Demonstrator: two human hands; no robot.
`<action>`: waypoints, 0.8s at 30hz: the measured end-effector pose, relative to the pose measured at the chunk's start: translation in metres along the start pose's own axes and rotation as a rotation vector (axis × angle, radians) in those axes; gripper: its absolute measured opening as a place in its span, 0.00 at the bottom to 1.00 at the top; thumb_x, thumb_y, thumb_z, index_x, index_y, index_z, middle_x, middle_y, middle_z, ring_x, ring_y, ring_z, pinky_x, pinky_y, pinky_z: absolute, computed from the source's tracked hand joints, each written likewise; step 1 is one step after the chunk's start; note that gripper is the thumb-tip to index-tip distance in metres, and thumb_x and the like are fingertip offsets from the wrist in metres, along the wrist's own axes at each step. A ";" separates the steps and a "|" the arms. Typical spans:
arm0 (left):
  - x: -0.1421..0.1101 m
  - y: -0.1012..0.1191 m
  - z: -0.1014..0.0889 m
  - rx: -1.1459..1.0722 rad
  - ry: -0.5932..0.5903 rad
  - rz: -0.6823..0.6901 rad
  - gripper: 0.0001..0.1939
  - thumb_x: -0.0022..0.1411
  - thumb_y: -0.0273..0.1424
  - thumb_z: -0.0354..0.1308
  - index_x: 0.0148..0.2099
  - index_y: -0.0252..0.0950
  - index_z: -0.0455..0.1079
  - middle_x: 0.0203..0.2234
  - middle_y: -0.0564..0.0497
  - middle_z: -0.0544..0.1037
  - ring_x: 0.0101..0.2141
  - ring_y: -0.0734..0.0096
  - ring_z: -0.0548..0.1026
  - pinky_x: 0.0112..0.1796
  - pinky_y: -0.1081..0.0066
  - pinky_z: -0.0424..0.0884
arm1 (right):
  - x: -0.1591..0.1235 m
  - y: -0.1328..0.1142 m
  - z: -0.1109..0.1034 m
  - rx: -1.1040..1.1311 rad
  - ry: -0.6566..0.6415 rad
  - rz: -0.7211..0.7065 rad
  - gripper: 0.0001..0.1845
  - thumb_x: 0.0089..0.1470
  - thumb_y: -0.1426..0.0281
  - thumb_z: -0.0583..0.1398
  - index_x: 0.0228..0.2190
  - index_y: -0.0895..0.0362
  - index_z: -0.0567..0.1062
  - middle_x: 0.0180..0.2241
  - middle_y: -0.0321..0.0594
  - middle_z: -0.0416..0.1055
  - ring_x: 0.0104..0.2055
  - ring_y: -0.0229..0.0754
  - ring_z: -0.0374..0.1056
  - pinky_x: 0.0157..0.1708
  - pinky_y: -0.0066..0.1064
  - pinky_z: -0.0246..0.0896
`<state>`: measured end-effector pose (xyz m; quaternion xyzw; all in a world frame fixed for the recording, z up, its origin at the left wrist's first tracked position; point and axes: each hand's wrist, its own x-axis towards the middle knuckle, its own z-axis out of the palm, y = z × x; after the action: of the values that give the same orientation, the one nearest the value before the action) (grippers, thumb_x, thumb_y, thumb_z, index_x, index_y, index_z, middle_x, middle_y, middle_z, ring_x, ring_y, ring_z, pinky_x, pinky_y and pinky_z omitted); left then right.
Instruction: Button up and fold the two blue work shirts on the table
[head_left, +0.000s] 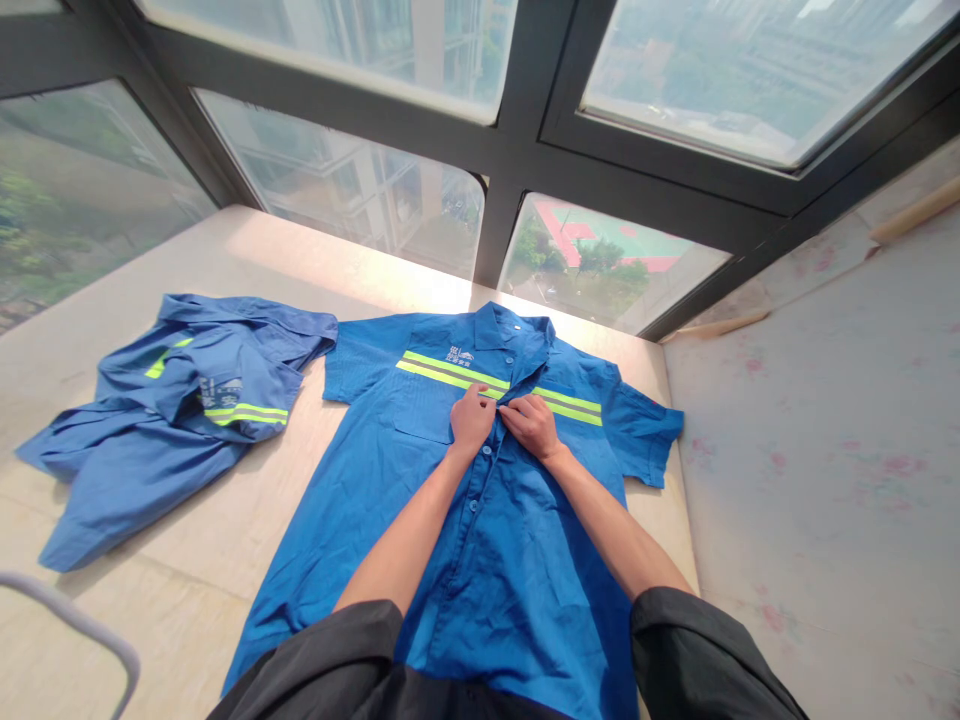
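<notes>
A blue short-sleeved work shirt [360,480] lies spread face up, its collar toward the window and yellow-green reflective stripes across the chest. My left hand [472,418] pinches the front placket at stripe height. Close beside it, my right hand [531,425] grips the other front edge, fingertips nearly meeting the left ones. Whatever small part sits between the fingertips is hidden. One shirt button [509,361] shows near the collar, and others show below my hands. The front gapes from the collar down to my fingers.
A second blue shirt [172,400] with reflective stripes lies crumpled at the left on the pale stone sill [285,270]. Dark-framed windows [510,150] rise behind. A flower-patterned wall [810,480] stands at the right. A grey curved tube [90,625] enters at lower left.
</notes>
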<state>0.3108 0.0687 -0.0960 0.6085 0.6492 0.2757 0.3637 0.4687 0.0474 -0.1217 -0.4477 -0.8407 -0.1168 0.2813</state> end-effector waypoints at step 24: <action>0.003 0.002 0.000 0.149 -0.030 0.071 0.06 0.64 0.30 0.57 0.43 0.40 0.73 0.38 0.51 0.82 0.42 0.65 0.78 0.41 0.69 0.65 | 0.000 0.006 -0.002 0.186 -0.218 0.013 0.16 0.66 0.71 0.52 0.36 0.53 0.80 0.36 0.44 0.75 0.38 0.43 0.66 0.39 0.36 0.60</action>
<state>0.3116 0.0721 -0.0950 0.6605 0.6404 0.2304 0.3170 0.4741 0.0500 -0.1200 -0.4350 -0.8707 0.0129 0.2292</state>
